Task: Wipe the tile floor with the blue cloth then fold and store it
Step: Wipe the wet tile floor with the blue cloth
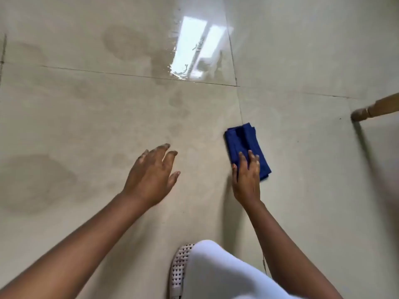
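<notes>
A folded blue cloth [244, 141] lies flat on the beige tile floor [86, 108], just right of a grout line. My right hand [247, 176] presses on the cloth's near end, fingers laid over it and thumb at its left edge. My left hand [151, 175] hovers over bare tile to the left, fingers spread, holding nothing. A wet patch [164, 61] with a bright window reflection shines on the tile farther ahead.
A wooden furniture leg [373, 110] stands on the floor at the right edge. My knee in white cloth [216, 270] and a white perforated shoe [180, 268] are at the bottom centre. Darker damp marks [36, 180] spot the tiles at left.
</notes>
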